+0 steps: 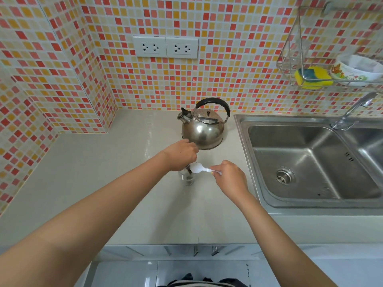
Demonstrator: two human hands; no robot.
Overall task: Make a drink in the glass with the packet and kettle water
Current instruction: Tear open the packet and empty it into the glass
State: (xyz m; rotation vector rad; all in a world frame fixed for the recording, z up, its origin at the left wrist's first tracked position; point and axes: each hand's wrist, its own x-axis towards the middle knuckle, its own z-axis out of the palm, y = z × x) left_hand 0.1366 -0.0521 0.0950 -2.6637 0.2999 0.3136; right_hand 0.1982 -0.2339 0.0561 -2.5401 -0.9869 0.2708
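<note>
A clear glass (187,178) stands on the pale counter (103,183), with something dark at its rim, likely the packet (189,170), mostly hidden. My left hand (180,154) hovers closed right over the glass, fingers pinched at that dark piece. My right hand (229,177) grips the handle of a white plastic spoon (198,168), whose bowl sits over the glass mouth. Behind the glass stands a steel kettle (203,128) with a black handle and its spout pointing left.
A steel sink (310,162) with a tap (352,112) fills the right side. A wire rack (310,77) on the tiled wall holds a yellow sponge (313,76) and a bowl (356,69). Two wall sockets (165,47) sit above the kettle.
</note>
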